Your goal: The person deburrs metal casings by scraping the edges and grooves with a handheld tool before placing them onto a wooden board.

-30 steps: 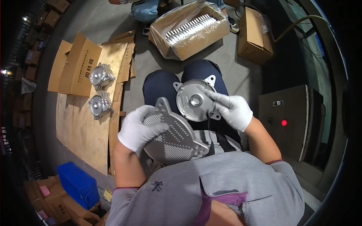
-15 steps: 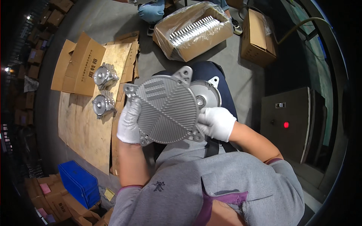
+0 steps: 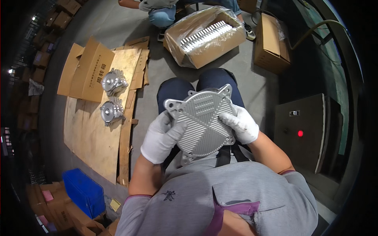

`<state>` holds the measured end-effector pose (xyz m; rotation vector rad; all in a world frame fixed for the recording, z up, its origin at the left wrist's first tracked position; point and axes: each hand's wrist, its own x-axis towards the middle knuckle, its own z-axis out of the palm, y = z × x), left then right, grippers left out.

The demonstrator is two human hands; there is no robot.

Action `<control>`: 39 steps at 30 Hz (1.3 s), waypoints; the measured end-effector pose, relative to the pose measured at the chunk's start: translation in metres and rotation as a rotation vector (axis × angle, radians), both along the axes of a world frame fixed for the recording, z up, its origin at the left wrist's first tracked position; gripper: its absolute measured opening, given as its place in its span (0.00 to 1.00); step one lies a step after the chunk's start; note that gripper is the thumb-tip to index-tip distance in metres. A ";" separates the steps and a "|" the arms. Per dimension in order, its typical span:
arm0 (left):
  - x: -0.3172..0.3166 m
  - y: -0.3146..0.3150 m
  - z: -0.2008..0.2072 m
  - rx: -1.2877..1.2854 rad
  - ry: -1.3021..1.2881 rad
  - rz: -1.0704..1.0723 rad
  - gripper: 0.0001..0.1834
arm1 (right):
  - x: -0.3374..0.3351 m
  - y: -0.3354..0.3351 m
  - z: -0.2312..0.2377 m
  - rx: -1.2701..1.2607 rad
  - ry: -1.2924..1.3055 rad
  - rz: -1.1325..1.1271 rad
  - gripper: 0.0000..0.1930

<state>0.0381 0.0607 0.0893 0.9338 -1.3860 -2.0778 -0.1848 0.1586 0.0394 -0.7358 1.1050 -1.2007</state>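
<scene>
A round silver cast-metal cover [image 3: 204, 126] with ribbed sectors and drilled corner lugs is over my lap. My left hand [image 3: 161, 137], in a white glove, grips its left edge with the thumb on the ribs. Opposite, my gloved right hand [image 3: 241, 122] holds the right edge, its thumb also on the ribbed face. Extra lugs and a rim show from behind, so a second metal cover [image 3: 185, 160] appears to lie against the first, mostly hidden. The fingers under the covers are out of sight.
Two stacks of similar metal covers [image 3: 112, 112] stand on a plywood sheet [image 3: 88, 133] to the left, beside an open carton [image 3: 88, 74]. Ahead, a plastic-lined box [image 3: 212, 51] holds rows of metal parts near another person [image 3: 161, 15]. A dark control cabinet [image 3: 299, 133] is at right.
The ribbed cover has come down and right, over the second cover, which previously showed its inner face behind it. Both hands now press their thumbs on the ribbed face.
</scene>
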 end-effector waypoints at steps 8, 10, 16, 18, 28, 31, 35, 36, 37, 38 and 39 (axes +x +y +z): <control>-0.010 -0.012 -0.017 -0.103 -0.030 0.181 0.16 | 0.001 -0.003 -0.006 0.051 -0.056 -0.011 0.23; -0.006 -0.019 -0.029 -0.116 -0.080 0.187 0.13 | 0.005 -0.001 -0.005 0.107 0.021 -0.010 0.22; -0.009 -0.021 -0.046 -0.297 -0.063 0.311 0.05 | 0.013 0.003 0.000 0.096 0.123 -0.027 0.19; -0.010 -0.018 -0.045 -0.342 -0.166 0.310 0.05 | 0.016 0.006 -0.002 0.105 0.181 -0.043 0.17; -0.002 -0.020 -0.036 0.072 0.038 0.465 0.21 | 0.014 0.005 0.005 0.108 0.067 0.049 0.21; -0.001 -0.022 -0.033 0.063 0.000 0.459 0.25 | 0.011 0.002 0.001 0.056 -0.073 0.044 0.21; 0.015 -0.036 -0.046 0.229 0.329 0.165 0.28 | 0.008 0.002 0.009 0.045 0.069 0.101 0.22; 0.013 -0.038 -0.037 0.074 0.143 0.147 0.28 | 0.007 0.000 0.011 0.044 0.070 0.102 0.22; 0.010 -0.038 -0.027 -0.079 -0.046 0.125 0.27 | 0.007 0.000 0.013 0.032 0.153 0.088 0.21; 0.013 -0.043 -0.017 -0.088 -0.172 0.067 0.24 | 0.007 0.000 0.014 0.021 0.236 0.076 0.21; 0.009 -0.042 -0.008 -0.090 -0.173 0.069 0.24 | 0.008 0.001 0.015 0.019 0.234 0.077 0.21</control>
